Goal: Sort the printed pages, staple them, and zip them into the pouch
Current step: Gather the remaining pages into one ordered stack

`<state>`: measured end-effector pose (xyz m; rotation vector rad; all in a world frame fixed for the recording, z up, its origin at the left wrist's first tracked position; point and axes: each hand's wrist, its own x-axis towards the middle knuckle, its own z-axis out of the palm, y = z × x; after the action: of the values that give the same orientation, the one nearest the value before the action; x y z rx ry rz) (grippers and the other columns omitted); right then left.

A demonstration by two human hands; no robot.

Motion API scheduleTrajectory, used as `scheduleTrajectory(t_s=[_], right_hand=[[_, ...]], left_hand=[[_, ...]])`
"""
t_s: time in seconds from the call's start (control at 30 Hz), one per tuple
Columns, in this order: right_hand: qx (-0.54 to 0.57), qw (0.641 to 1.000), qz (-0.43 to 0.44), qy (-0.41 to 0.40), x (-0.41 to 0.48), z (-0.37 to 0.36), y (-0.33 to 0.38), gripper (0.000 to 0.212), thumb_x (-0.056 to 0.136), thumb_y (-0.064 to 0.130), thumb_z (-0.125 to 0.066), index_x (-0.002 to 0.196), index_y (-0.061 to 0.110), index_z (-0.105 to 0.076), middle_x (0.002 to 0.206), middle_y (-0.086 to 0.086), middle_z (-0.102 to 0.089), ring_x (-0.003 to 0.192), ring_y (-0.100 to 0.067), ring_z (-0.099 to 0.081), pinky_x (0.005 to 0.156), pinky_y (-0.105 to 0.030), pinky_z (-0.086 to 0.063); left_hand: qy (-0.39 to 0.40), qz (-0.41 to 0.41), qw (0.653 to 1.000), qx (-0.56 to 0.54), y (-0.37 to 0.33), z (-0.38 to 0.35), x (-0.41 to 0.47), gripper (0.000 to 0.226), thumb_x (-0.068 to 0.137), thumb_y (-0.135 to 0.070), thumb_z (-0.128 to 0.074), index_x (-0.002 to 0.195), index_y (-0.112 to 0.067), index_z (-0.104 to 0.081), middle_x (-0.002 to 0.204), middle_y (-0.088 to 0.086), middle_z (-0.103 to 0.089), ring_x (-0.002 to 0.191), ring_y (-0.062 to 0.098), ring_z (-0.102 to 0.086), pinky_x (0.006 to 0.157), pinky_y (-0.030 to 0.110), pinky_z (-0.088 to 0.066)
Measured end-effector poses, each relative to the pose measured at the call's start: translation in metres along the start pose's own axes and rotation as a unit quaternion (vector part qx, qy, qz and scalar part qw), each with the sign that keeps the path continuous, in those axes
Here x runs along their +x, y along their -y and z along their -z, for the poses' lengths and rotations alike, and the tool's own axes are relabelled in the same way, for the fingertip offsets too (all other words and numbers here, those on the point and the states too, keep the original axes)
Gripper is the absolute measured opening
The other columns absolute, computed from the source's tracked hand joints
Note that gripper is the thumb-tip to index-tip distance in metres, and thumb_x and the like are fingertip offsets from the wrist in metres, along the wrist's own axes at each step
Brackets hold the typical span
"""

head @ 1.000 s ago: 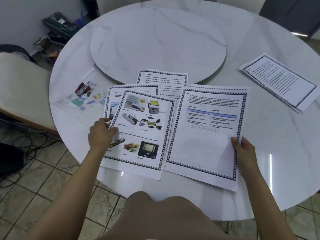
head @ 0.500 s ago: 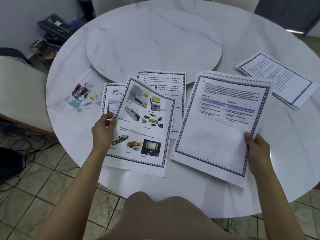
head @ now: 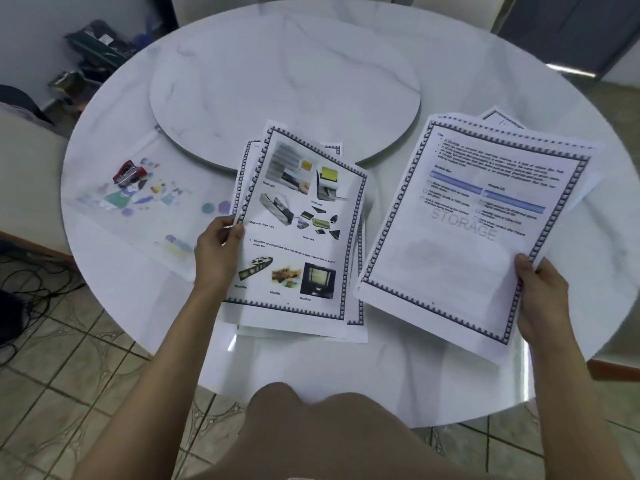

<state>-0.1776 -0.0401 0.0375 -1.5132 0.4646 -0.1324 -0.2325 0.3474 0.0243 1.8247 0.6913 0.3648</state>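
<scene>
My left hand [head: 218, 242] is closed in a pinch on the left edge of the picture page [head: 298, 230], thumb on top and fingers tucked under, with that edge lifted and tilted off the loose sheets [head: 349, 329] beneath it. My right hand [head: 540, 299] is closed the same way on the lower right corner of the STORAGE page [head: 467, 233], which I hold up over another bordered stack [head: 498, 117] whose corner peeks out behind it.

These pages are light, thin and floppy, I judge; held by one edge they sag and slide on each other, so I would take them near the middle of a long side or square them on the desk [head: 346, 57] before stapling. They will crease if I squeeze hard.

Well to my left, the clear printed pouch [head: 145, 202] lies flat on the desk, and the red stapler [head: 127, 172] appears to rest on or in it; I cannot tell which.
</scene>
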Motion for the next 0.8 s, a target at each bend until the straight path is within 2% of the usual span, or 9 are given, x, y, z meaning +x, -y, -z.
scheduleTrajectory(t_s=[0.13, 0.17, 0.27, 0.3, 0.4, 0.5, 0.63, 0.7, 0.8], right_hand=[[0.001, 1.0, -0.005, 0.014, 0.008, 0.012, 0.003, 0.017, 0.097, 0.016, -0.045, 0.091, 0.026, -0.057, 0.095, 0.012, -0.06, 0.071, 0.007, -0.063, 0.061, -0.007, -0.05], [0.002, 1.0, -0.005, 0.017, 0.01, 0.014, 0.004, 0.017, 0.097, 0.016, -0.045, 0.091, 0.026, -0.057, 0.095, 0.011, -0.061, 0.072, 0.006, -0.063, 0.061, -0.008, -0.051], [-0.007, 1.0, -0.009, 0.021, 0.017, 0.023, 0.004, 0.016, 0.097, 0.016, -0.046, 0.091, 0.026, -0.058, 0.096, 0.009, -0.061, 0.081, -0.001, -0.063, 0.065, -0.01, -0.053], [-0.01, 1.0, -0.009, 0.022, 0.019, 0.025, 0.005, 0.016, 0.097, 0.016, -0.046, 0.091, 0.026, -0.057, 0.097, 0.008, -0.061, 0.084, -0.005, -0.061, 0.067, -0.01, -0.053], [-0.02, 1.0, -0.009, 0.023, 0.024, 0.034, 0.007, 0.014, 0.097, 0.017, -0.045, 0.094, 0.024, -0.057, 0.096, 0.009, -0.06, 0.087, -0.006, -0.059, 0.069, -0.011, -0.053], [-0.022, 0.999, -0.009, 0.021, 0.03, 0.045, 0.009, 0.015, 0.097, 0.017, -0.044, 0.107, 0.016, -0.056, 0.096, 0.011, -0.06, 0.086, -0.004, -0.059, 0.07, -0.011, -0.053], [-0.017, 0.999, -0.011, 0.03, 0.04, 0.053, 0.011, 0.014, 0.097, 0.019, -0.046, 0.094, 0.025, -0.058, 0.096, 0.009, -0.062, 0.086, -0.005, -0.06, 0.07, -0.011, -0.054], [-0.012, 0.999, -0.016, 0.051, 0.043, 0.054, 0.011, 0.009, 0.088, 0.032, -0.055, 0.092, 0.026, -0.059, 0.096, 0.009, -0.063, 0.085, -0.005, -0.062, 0.069, -0.013, -0.055], [-0.03, 0.996, -0.036, 0.08, 0.051, 0.057, -0.003, 0.052, 0.054, 0.055, -0.067, 0.096, 0.024, -0.063, 0.09, 0.012, -0.071, 0.082, -0.005, -0.068, 0.066, -0.016, -0.055]], left_hand=[[-0.001, 0.009, 1.0, -0.014, -0.005, -0.022, -0.012, 0.012, 0.095, -0.014, -0.048, 0.104, -0.015, -0.056, 0.087, -0.001, -0.062, 0.078, 0.006, -0.056, 0.066, 0.002, -0.041], [-0.006, 0.014, 1.0, -0.021, -0.006, -0.027, -0.015, 0.013, 0.095, -0.014, -0.048, 0.106, -0.014, -0.057, 0.087, -0.002, -0.062, 0.077, 0.005, -0.057, 0.066, 0.003, -0.043], [-0.01, 0.042, 0.999, -0.029, -0.008, -0.038, -0.021, 0.021, 0.095, -0.017, -0.048, 0.113, -0.009, -0.057, 0.098, 0.005, -0.063, 0.088, 0.017, -0.058, 0.085, 0.025, -0.047], [-0.004, 0.048, 0.998, -0.028, -0.009, -0.042, -0.022, 0.022, 0.095, -0.017, -0.048, 0.114, -0.009, -0.057, 0.098, 0.005, -0.062, 0.09, 0.018, -0.058, 0.086, 0.028, -0.046], [0.013, 0.047, 0.999, -0.021, -0.013, -0.059, -0.026, 0.025, 0.095, -0.017, -0.048, 0.115, -0.006, -0.057, 0.101, 0.007, -0.062, 0.091, 0.018, -0.056, 0.083, 0.027, -0.043], [0.03, 0.051, 0.998, -0.01, -0.016, -0.083, -0.035, 0.025, 0.096, -0.019, -0.048, 0.114, -0.005, -0.056, 0.104, 0.008, -0.063, 0.094, 0.02, -0.057, 0.083, 0.027, -0.042], [0.075, 0.062, 0.995, 0.006, -0.014, -0.128, -0.056, 0.029, 0.097, -0.023, -0.044, 0.119, -0.005, -0.052, 0.108, 0.01, -0.06, 0.099, 0.023, -0.055, 0.081, 0.028, -0.04], [0.09, 0.066, 0.994, 0.006, -0.014, -0.15, -0.069, 0.028, 0.098, -0.023, -0.043, 0.121, -0.007, -0.049, 0.102, 0.005, -0.056, 0.094, 0.021, -0.052, 0.077, 0.025, -0.037], [0.112, 0.073, 0.991, 0.005, -0.013, -0.173, -0.084, 0.024, 0.097, -0.019, -0.044, 0.119, -0.01, -0.046, 0.09, -0.001, -0.052, 0.076, 0.011, -0.05, 0.061, 0.019, -0.041]])
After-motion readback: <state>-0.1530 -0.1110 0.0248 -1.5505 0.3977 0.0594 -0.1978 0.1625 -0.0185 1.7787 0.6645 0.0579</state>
